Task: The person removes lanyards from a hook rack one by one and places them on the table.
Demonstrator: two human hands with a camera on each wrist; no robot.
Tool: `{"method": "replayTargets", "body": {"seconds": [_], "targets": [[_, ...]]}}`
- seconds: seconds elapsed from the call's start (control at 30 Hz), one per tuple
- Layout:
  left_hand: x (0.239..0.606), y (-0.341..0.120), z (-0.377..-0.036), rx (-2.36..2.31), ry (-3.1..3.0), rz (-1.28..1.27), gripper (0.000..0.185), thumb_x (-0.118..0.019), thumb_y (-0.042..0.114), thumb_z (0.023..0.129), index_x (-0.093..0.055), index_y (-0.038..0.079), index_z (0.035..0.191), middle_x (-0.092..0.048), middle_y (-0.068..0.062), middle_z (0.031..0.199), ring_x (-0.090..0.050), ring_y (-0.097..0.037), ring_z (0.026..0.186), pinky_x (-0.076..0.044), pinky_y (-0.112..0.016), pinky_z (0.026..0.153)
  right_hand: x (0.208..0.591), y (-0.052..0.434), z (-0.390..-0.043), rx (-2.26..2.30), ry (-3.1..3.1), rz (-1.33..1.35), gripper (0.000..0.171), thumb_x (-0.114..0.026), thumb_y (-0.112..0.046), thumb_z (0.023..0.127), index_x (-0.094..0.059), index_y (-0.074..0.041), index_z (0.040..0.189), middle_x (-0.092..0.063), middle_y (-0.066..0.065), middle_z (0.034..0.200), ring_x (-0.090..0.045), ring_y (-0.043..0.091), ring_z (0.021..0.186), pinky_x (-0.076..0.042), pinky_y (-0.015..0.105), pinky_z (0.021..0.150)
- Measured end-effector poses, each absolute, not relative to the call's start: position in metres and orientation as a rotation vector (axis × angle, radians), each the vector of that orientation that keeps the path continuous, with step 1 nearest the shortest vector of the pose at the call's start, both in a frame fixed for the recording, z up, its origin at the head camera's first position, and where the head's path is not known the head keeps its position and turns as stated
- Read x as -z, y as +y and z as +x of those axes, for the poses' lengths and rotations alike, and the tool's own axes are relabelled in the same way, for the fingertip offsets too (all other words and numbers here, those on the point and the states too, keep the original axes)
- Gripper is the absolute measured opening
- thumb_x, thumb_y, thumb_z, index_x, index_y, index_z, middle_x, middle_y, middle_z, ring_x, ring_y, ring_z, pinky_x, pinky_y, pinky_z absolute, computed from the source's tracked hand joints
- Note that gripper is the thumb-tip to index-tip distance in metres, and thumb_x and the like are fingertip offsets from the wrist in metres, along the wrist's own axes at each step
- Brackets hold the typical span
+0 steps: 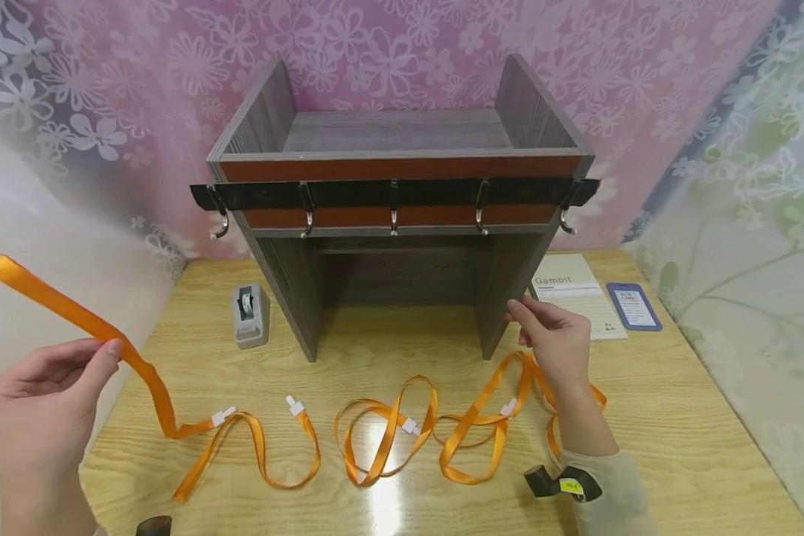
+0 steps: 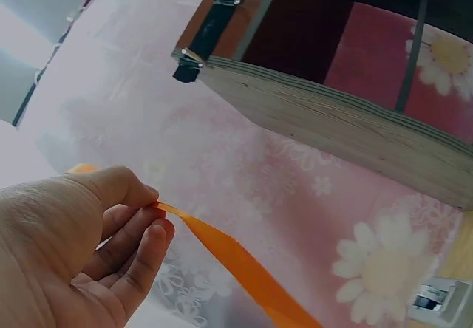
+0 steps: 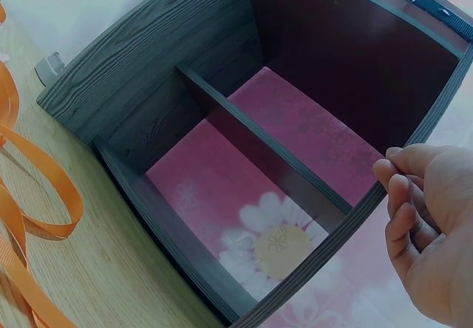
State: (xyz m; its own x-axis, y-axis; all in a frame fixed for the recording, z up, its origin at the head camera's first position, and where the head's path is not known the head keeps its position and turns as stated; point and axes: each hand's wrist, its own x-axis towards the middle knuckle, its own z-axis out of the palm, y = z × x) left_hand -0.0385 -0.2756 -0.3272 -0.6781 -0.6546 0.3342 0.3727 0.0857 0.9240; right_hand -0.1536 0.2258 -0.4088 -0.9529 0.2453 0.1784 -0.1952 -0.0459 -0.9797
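Observation:
My left hand (image 1: 50, 398) pinches an orange lanyard (image 1: 74, 305) between thumb and fingertips. One end sticks up past the fingers; the other runs down to a white buckle (image 1: 224, 415) on the table. In the left wrist view the strap (image 2: 236, 265) leaves the pinch toward the lower right. My right hand (image 1: 556, 339) is raised by the right side panel of a grey wooden shelf (image 1: 402, 134), fingers loosely curled. No strap shows between its fingertips in the right wrist view; whether they touch the panel edge cannot be told. Two more orange lanyards (image 1: 391, 424) (image 1: 476, 476) lie looped on the table.
A black rail (image 1: 435, 191) with several metal hooks (image 1: 308, 223) runs across the shelf's front. A tape dispenser (image 1: 249, 316) stands left of it. A notepad (image 1: 572, 294) and a blue card holder (image 1: 634, 307) lie to its right. Flowered cloth hangs behind the wooden table (image 1: 697, 447).

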Motion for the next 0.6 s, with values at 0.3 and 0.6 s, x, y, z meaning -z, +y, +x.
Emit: {"method": "replayTargets", "body": {"seconds": [0.3, 0.6], "targets": [[0.350, -0.271, -0.036, 1.769, -1.687, 0.434, 0.017, -0.081, -0.013, 0.073, -0.072, -0.016, 0.088, -0.075, -0.004, 0.068, -0.069, -0.011, 0.058, -0.056, -0.014, 0.059, 0.407, 0.225, -0.153, -2.081, -1.922, -0.068, 0.021, -0.077, -0.007, 0.087, -0.075, 0.009, 0.101, -0.076, -0.001, 0.071, -0.050, 0.011, 0.046, -0.049, 0.016, 0.047], [0.381, -0.266, -0.034, 1.764, -1.752, 0.556, 0.016, -0.081, -0.007, 0.077, -0.074, -0.013, 0.090, -0.075, -0.001, 0.068, -0.068, -0.010, 0.056, -0.056, -0.014, 0.060, 0.407, 0.225, -0.152, -2.068, -1.944, -0.099, 0.021, -0.078, -0.009, 0.087, -0.076, 0.007, 0.101, -0.076, -0.001, 0.071, -0.050, 0.010, 0.046, -0.049, 0.016, 0.047]]}}
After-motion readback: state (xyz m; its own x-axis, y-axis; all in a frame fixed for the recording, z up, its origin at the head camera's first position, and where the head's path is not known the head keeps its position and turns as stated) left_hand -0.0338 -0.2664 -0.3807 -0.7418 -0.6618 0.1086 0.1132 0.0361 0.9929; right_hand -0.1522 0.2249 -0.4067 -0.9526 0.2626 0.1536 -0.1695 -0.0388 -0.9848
